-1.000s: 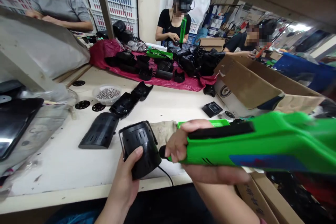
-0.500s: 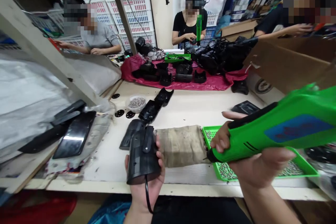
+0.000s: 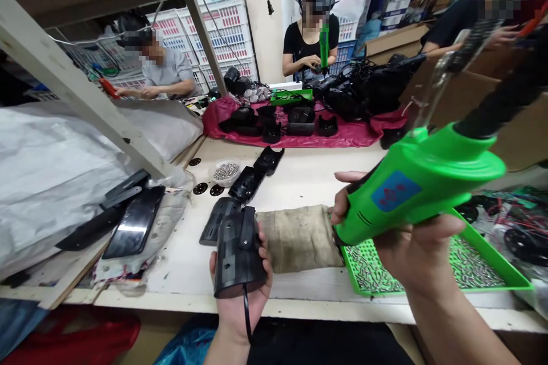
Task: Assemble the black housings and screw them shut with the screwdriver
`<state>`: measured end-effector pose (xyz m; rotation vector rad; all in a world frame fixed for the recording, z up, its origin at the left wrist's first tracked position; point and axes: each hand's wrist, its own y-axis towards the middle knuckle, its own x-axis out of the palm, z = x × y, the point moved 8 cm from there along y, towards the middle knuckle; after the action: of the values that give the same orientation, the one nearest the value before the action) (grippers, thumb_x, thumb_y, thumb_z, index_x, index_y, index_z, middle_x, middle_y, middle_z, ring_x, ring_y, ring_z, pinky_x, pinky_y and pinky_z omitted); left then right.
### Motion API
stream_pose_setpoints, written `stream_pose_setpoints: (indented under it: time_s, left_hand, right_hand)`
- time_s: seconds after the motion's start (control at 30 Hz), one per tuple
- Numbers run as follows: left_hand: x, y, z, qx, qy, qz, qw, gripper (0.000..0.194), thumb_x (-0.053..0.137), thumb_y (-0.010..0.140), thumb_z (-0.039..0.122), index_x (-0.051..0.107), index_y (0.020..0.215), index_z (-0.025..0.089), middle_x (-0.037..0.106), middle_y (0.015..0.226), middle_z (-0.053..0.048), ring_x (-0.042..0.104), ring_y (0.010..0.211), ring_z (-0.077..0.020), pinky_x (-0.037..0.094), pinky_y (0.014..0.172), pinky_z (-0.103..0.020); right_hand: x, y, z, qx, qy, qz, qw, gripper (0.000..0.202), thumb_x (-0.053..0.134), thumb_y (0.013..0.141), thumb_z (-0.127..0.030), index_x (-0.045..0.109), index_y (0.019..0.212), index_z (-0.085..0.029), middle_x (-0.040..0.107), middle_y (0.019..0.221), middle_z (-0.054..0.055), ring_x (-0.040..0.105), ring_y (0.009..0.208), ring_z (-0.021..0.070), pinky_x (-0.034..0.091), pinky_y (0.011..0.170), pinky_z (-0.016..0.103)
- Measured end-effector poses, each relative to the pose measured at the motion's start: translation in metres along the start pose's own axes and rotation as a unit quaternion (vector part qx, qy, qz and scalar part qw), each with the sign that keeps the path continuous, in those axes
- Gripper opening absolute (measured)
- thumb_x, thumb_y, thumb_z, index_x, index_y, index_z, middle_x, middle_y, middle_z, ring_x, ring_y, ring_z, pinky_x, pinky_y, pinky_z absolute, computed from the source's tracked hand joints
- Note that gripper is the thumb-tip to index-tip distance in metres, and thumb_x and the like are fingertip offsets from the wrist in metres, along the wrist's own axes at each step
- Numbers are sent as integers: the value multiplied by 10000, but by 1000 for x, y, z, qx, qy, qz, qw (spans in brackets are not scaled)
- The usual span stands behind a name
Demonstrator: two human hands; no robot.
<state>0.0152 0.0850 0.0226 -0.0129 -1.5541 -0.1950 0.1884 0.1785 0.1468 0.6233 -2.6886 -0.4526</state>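
My left hand point(image 3: 264, 274) is closed round a black plastic housing point(image 3: 235, 259), with a black cord hanging from its lower end. In my right hand point(image 3: 422, 248) is a green electric screwdriver point(image 3: 385, 199), tilted so its nose points down and left; its tip is hidden from view. Under and behind the tool lies a green tray point(image 3: 514, 282) of small screws. A worn tan cloth point(image 3: 299, 239) lies between the housing and the tray. Just behind my left hand, another black housing part point(image 3: 216, 222) rests on the table.
Black shells point(image 3: 247, 182) and a bowl of small metal pieces point(image 3: 226, 172) stand farther back, beside black discs point(image 3: 200, 189). A slanted post point(image 3: 124, 137) rises at left. Several black parts sit on a pink sheet point(image 3: 351, 140). Co-workers sit beyond, one in a black top point(image 3: 295, 40).
The green screwdriver has swung more upright and a little left in my right hand, bringing its cable into view. The housing stays in my left hand. The view has shifted slightly.
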Motion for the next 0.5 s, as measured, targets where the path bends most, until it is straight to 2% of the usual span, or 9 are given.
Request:
stream_pose_setpoints:
  time_s: [0.1,0.2,0.5]
  left_hand:
    - [2,0,-1,2,20,5,1000,895,528,825,450,4,1510,213,582,1305,-128,612,1098,-162,433,985,-268]
    - [2,0,-2,7,34,20,999,880,545,816,476,78,1514,214,610,1278,-112,621,1086,-163,437,978,-258]
    - [3,-1,-3,7,61,29,998,807,606,793,486,297,1482,202,636,1250,-104,632,1043,-163,457,950,-258]
  right_hand:
    - [0,7,-6,-8,-17,-4,1000,724,507,754,-799,620,1215,-252,632,939,42,592,773,198,507,667,324]
    - [-1,11,-9,-16,0,18,1000,674,549,768,-751,636,1202,-243,615,1031,52,588,727,181,499,605,314]
    - [-3,13,-2,-11,65,46,997,612,571,763,-713,687,1105,-218,630,929,55,569,602,160,471,508,310]
